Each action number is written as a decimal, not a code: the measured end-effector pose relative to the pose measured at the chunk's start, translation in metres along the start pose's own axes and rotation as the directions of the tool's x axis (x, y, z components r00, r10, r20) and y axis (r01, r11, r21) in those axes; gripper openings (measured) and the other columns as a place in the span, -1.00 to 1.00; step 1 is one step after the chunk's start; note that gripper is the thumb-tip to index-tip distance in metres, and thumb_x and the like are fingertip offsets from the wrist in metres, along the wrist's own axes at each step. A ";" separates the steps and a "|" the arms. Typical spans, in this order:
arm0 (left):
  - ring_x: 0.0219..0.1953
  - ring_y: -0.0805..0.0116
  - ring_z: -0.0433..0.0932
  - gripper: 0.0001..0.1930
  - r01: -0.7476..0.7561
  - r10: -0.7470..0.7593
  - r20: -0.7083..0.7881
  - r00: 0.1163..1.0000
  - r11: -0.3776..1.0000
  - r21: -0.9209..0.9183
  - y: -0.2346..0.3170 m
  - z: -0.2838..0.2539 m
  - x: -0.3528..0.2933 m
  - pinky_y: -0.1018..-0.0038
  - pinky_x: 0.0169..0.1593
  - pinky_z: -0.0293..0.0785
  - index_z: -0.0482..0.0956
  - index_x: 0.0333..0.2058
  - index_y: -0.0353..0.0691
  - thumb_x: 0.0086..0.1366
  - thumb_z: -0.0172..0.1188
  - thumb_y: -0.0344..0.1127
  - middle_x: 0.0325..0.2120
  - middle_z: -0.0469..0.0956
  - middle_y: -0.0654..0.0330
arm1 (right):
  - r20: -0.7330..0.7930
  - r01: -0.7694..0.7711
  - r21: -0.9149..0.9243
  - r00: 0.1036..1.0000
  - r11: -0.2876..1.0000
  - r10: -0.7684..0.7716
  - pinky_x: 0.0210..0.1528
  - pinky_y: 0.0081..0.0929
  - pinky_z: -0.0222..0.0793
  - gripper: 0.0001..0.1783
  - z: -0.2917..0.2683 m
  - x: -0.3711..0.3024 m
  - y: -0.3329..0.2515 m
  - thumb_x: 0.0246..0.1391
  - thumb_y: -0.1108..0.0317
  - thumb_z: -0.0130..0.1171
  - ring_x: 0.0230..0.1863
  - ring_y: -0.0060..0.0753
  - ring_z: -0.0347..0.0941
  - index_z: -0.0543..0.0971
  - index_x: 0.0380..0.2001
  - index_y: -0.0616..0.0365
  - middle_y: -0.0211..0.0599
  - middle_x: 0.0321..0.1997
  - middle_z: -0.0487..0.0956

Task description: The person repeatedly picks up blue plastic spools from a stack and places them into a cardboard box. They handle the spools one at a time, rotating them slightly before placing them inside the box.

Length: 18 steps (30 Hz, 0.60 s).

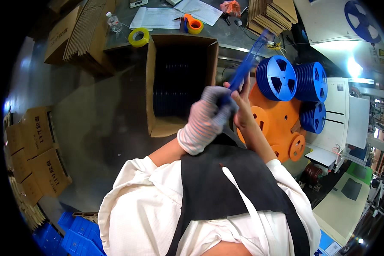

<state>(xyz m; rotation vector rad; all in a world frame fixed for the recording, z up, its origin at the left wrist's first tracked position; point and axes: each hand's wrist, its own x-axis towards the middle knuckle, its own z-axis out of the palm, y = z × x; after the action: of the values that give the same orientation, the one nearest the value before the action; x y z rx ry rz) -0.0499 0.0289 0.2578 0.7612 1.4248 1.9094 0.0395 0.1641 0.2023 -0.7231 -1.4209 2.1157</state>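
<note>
A blue plastic reel (pixel 246 63), seen nearly edge-on and smeared by motion, is held up in front of me. My left hand (pixel 205 117), in a striped glove, closes round its lower edge. My right hand (pixel 242 106) is bare and grips the reel from the right, its fingers partly hidden behind it. Left of the reel stands an open cardboard box (pixel 150 85), with dark blue reels (pixel 170 103) packed in rows in its shadowed inside. To the right, stacks of blue reels (pixel 276 79) rest on an orange base (pixel 273 113).
On the grey table (pixel 119 39) are a yellow tape roll (pixel 138 37), an orange tape dispenser (pixel 193 24), papers (pixel 155 18) and a bottle (pixel 114 22). Flat cardboard (pixel 272 16) is stacked beyond. Closed cartons (pixel 38 145) and blue bins (pixel 82 234) stand at left.
</note>
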 end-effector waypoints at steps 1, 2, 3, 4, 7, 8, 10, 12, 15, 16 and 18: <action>-0.31 0.25 0.62 -0.70 -0.154 0.140 0.130 0.982 0.982 0.109 0.011 0.005 0.002 0.39 -0.12 0.53 0.39 -0.05 -0.24 0.26 0.21 -0.41 -0.33 0.57 0.02 | -0.018 0.021 0.069 1.000 0.997 -0.020 0.21 -0.27 0.24 0.05 -0.008 0.007 0.008 -0.04 0.00 0.37 0.23 -0.16 0.26 -0.03 0.37 -0.03 -0.23 0.31 0.17; -0.27 0.22 0.62 -0.65 -0.310 0.252 0.263 0.931 0.928 0.206 0.017 0.008 0.002 0.35 -0.08 0.52 0.38 -0.01 -0.27 0.25 0.23 -0.40 -0.27 0.55 -0.01 | -0.029 0.037 0.142 0.999 0.989 -0.033 0.09 -0.32 0.41 -0.06 -0.011 0.014 0.015 -0.02 -0.02 0.36 0.10 -0.20 0.43 0.12 0.32 0.06 -0.26 0.20 0.33; -0.18 0.07 0.59 -0.56 -0.374 0.301 0.325 0.896 0.909 0.187 0.019 0.014 0.002 0.29 -0.02 0.48 0.36 0.06 -0.26 0.22 0.24 -0.36 -0.22 0.52 -0.07 | 0.038 -0.015 0.266 0.999 0.964 0.005 0.08 -0.30 0.44 -0.07 -0.017 0.014 0.016 -0.03 -0.06 0.34 0.11 -0.20 0.42 0.16 0.29 0.10 -0.23 0.19 0.36; -0.07 -0.04 0.53 -0.54 -0.326 0.214 0.491 0.844 0.933 0.155 0.024 0.014 0.006 0.26 0.04 0.45 0.39 0.06 -0.27 0.18 0.23 -0.34 -0.13 0.50 -0.10 | 0.101 -0.080 0.397 0.994 0.914 0.043 0.11 -0.26 0.44 -0.03 -0.009 0.011 0.008 -0.04 -0.13 0.30 0.12 -0.19 0.41 0.14 0.30 0.12 -0.19 0.22 0.33; 0.10 -0.10 0.41 -0.53 -0.607 0.373 0.698 0.612 0.787 0.111 0.019 0.010 0.009 0.21 0.11 0.41 0.44 0.02 -0.32 0.11 0.23 -0.31 0.01 0.42 -0.12 | 0.298 -0.279 0.675 0.950 0.683 0.094 0.17 -0.17 0.43 0.08 0.008 0.007 -0.015 -0.06 -0.32 0.18 0.15 -0.15 0.39 0.07 0.33 0.16 -0.06 0.30 0.26; 0.13 -0.10 0.39 -0.52 -0.642 0.367 0.669 0.647 0.736 0.217 0.021 0.007 0.012 0.17 0.15 0.37 0.44 0.03 -0.32 0.12 0.22 -0.31 0.03 0.42 -0.12 | 0.359 -0.322 0.726 0.931 0.607 0.065 0.18 -0.19 0.42 0.11 0.008 0.006 -0.020 -0.05 -0.38 0.13 0.16 -0.12 0.38 0.03 0.34 0.16 -0.01 0.31 0.24; 0.18 -0.10 0.35 -0.51 -0.671 0.368 0.598 0.711 0.608 0.424 0.026 0.004 0.020 0.11 0.22 0.28 0.43 0.05 -0.31 0.13 0.21 -0.30 0.06 0.41 -0.11 | 0.288 -0.305 0.694 0.948 0.652 0.137 0.20 -0.17 0.39 0.15 0.008 0.003 -0.029 -0.05 -0.47 0.01 0.20 -0.07 0.35 -0.02 0.36 0.16 0.08 0.32 0.21; 0.27 -0.04 0.26 -0.35 -0.609 0.285 0.551 0.784 0.526 0.594 0.015 0.012 0.027 0.07 0.34 0.04 0.32 0.19 -0.26 0.19 0.12 -0.04 0.20 0.31 -0.08 | 0.284 -0.316 0.695 0.946 0.645 0.158 0.20 -0.17 0.39 0.14 0.011 0.001 -0.033 -0.04 -0.47 0.00 0.21 -0.06 0.34 -0.01 0.36 0.16 0.09 0.32 0.20; 0.32 0.04 0.20 -0.32 -0.598 0.323 0.504 0.801 0.388 0.702 -0.010 0.018 0.050 0.12 0.37 0.01 0.28 0.24 -0.15 0.21 0.06 0.08 0.25 0.26 0.02 | 0.300 -0.345 0.704 0.937 0.621 0.181 0.19 -0.17 0.39 0.13 0.013 -0.002 -0.028 -0.03 -0.47 -0.01 0.23 -0.04 0.32 -0.01 0.36 0.16 0.09 0.33 0.20; 0.32 0.08 0.19 -0.32 -0.549 0.323 0.449 0.833 0.385 0.742 -0.012 0.018 0.058 0.11 0.38 -0.03 0.26 0.26 -0.13 0.23 0.03 0.10 0.25 0.27 0.04 | 0.303 -0.350 0.713 0.935 0.608 0.183 0.19 -0.17 0.39 0.13 0.012 -0.001 -0.027 -0.03 -0.46 -0.01 0.23 -0.04 0.32 0.00 0.36 0.16 0.10 0.33 0.20; 0.33 0.10 0.18 -0.36 -0.389 0.210 0.339 0.917 0.291 0.874 -0.020 0.001 0.079 0.11 0.39 -0.09 0.25 0.27 -0.11 0.30 -0.05 0.08 0.27 0.25 0.04 | 0.309 -0.368 0.717 0.929 0.592 0.203 0.19 -0.17 0.39 0.12 0.013 -0.001 -0.021 -0.02 -0.46 -0.02 0.24 -0.03 0.31 0.00 0.36 0.16 0.10 0.33 0.20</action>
<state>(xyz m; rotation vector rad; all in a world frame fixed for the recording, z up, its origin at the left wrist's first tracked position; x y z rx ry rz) -0.0964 0.0948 0.2452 1.7886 2.4031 0.9767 0.0338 0.1614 0.2265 -0.4017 -0.3310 2.7876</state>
